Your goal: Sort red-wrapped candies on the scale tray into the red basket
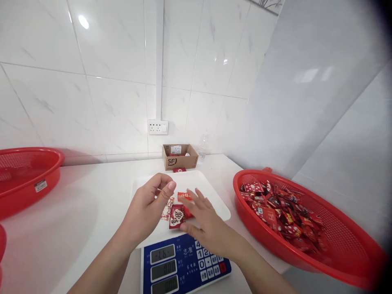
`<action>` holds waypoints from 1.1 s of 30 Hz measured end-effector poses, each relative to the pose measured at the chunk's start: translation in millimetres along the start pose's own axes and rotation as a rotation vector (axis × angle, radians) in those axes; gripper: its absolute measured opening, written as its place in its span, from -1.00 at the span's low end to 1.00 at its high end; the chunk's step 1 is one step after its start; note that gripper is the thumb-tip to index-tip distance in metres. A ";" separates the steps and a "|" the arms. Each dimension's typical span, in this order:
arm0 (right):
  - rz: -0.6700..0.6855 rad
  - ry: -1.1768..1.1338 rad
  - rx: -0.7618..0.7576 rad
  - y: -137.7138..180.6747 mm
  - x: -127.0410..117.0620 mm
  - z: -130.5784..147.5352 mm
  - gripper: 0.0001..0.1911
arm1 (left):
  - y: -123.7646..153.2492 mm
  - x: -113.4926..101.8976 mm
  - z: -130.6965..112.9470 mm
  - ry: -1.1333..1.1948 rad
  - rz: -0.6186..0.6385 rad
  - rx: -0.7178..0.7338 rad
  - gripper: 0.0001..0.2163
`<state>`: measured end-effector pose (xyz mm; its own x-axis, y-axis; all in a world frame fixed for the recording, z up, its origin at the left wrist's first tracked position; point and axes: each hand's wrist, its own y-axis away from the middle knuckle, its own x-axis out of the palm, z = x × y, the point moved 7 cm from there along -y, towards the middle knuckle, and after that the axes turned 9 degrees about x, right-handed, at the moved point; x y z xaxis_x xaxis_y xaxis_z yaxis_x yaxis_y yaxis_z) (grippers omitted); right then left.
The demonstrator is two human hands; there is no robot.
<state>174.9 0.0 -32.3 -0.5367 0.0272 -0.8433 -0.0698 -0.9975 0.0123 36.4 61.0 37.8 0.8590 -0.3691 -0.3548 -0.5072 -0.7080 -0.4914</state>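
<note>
A blue electronic scale (pixel 183 263) with a white weighing tray (pixel 211 192) stands in front of me on the white counter. Several small red and white candy packets (pixel 177 215) lie on the tray. My left hand (pixel 150 208) hovers over the tray's left part with fingers curled and thumb pressed to forefinger; what it pinches is too small to make out. My right hand (pixel 205 222) lies over the tray's near right part, fingers stretched out and spread, fingertips touching the packets.
A red mesh basket (pixel 343 249) full of red candy packets sits at the right. Another red basket (pixel 30 175) stands at the far left. A small cardboard box (pixel 180 157) and a clear bottle (pixel 203 147) rest against the tiled wall below a socket (pixel 158 127).
</note>
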 end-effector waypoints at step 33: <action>-0.354 0.297 0.518 19.0 -141.5 -209.9 -0.67 | -1.0 -3.8 -2.1 -0.012 0.022 0.005 -0.61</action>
<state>426.0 -36.6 -25.5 -0.1596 0.2527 -0.9543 -0.6304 -0.7700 -0.0985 33.8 61.8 41.3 0.8466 -0.3772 -0.3756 -0.5266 -0.6965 -0.4874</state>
